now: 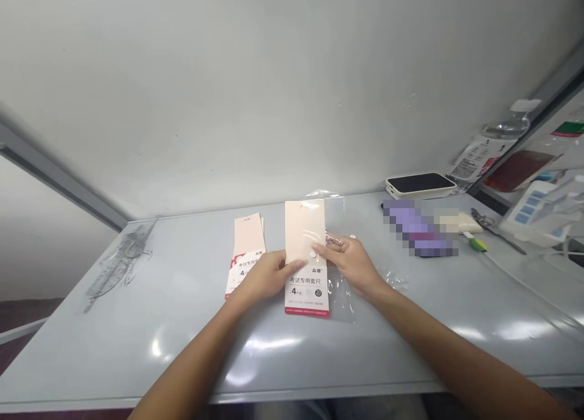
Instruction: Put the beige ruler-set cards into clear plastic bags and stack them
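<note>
A pale paper card (303, 292) with Chinese print and a red bottom strip stands in front of me at the table's middle. My left hand (269, 274) pinches its left edge, thumb on the front. From the right side, my right hand (351, 259) grips a clear plastic bag (341, 301), its thumb lying over the card's face. Shiny film shows across part of the card, but I cannot tell how far the card sits inside the bag. A few similar cards (247, 234) lie just left, partly hidden by my left hand.
Clear rulers (121, 259) lie in a pile on the grey table (182, 347) at the left. At the right are a phone (422, 184), a blurred purple item (415, 225), a white cable (515, 277), a bottle (488, 146) and a white box (536, 210). A wall rises behind.
</note>
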Demonstrator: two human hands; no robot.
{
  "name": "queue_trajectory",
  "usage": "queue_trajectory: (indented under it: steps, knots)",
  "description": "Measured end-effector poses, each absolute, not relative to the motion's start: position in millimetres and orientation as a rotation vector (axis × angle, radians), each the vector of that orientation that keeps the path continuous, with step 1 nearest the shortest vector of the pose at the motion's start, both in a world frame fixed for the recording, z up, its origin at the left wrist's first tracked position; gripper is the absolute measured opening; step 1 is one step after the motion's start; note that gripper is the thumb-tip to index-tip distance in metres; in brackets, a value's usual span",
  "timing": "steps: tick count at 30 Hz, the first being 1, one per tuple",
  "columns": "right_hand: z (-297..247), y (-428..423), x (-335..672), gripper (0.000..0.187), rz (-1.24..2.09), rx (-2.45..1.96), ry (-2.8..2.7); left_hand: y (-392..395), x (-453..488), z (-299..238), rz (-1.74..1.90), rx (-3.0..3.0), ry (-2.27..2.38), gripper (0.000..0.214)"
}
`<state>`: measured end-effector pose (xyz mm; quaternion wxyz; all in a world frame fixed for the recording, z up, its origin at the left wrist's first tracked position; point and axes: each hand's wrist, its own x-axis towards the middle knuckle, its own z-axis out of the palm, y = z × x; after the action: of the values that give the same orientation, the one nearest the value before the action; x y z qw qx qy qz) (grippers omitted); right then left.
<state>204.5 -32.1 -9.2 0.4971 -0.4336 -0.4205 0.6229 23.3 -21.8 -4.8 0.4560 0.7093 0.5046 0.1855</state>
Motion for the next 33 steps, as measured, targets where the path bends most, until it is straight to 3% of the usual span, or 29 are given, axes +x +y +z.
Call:
queue_trajectory:
  steps: [7, 15, 20, 26, 33]
  knots:
    - [-4.6, -31.1, 207.8, 0.037, 1.499, -1.053, -0.950, -26.0, 30.8, -2.2, 0.726, 1.469, 1.131, 0.039]
    - [0.4, -32.4, 214.4, 0.029, 1.614, -1.009, -0.987, -24.1, 23.7, 12.8, 0.627, 1.494, 0.893, 0.027]
    - [-6.2, -35.4, 207.2, 0.030, 1.617, -1.095, -1.111, -27.9, 27.2, 4.6, 0.566, 1.773, 1.103, 0.034]
    - [-5.6, -36.7, 203.7, 0.037, 1.596, -1.051, -1.205, -26.0, 25.3, 1.0, 0.791, 2.029, 1.609, 0.042]
    - [-11.4, -39.0, 197.8, 0.035, 1.583, -1.125, -1.313, -31.0, 29.1, 3.3, 0.857, 1.926, 1.552, 0.038]
